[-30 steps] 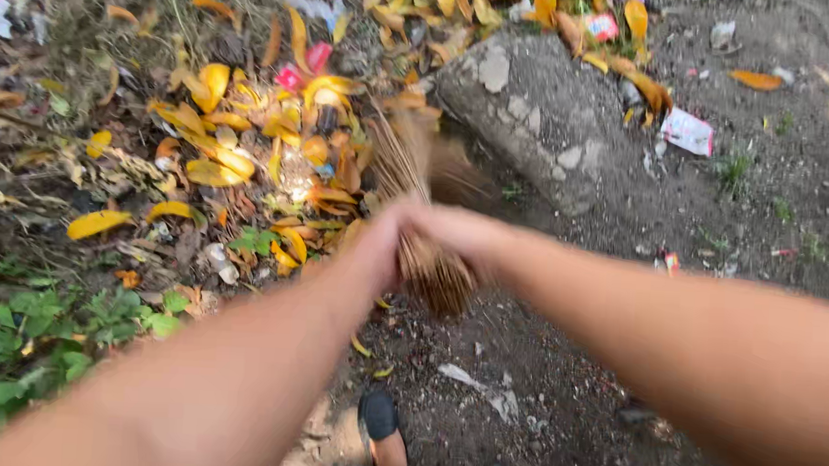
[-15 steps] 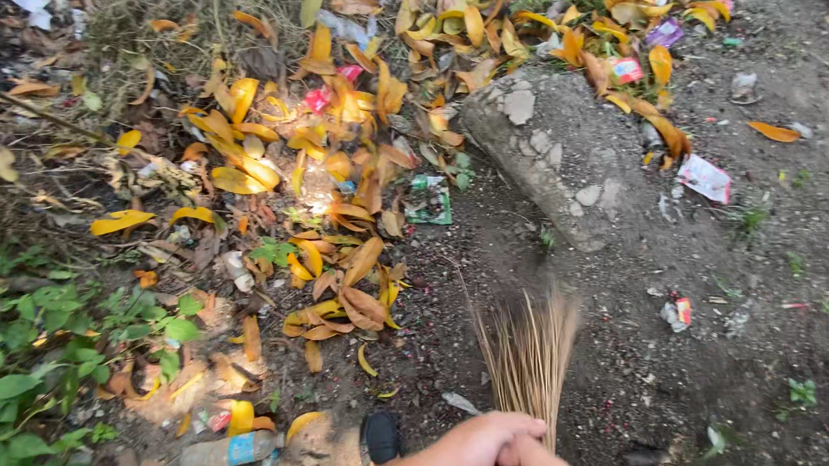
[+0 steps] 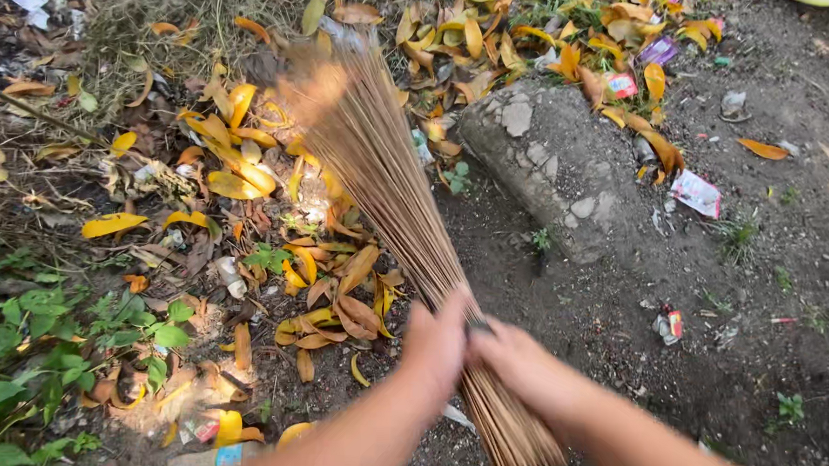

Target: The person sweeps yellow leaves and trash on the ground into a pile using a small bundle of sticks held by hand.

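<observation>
Both hands, left hand [image 3: 436, 341] and right hand [image 3: 519, 363], grip the stick broom [image 3: 406, 214] with closed fingers, its long axis slanting up-left toward the yellow leaves [image 3: 240, 174] beside the concrete block [image 3: 553, 164].

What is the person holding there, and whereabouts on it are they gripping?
A stick broom, a bundle of thin brown sticks. The left hand and right hand grip it side by side near its bound lower end, with the bristle tips spread over the yellow leaves.
</observation>
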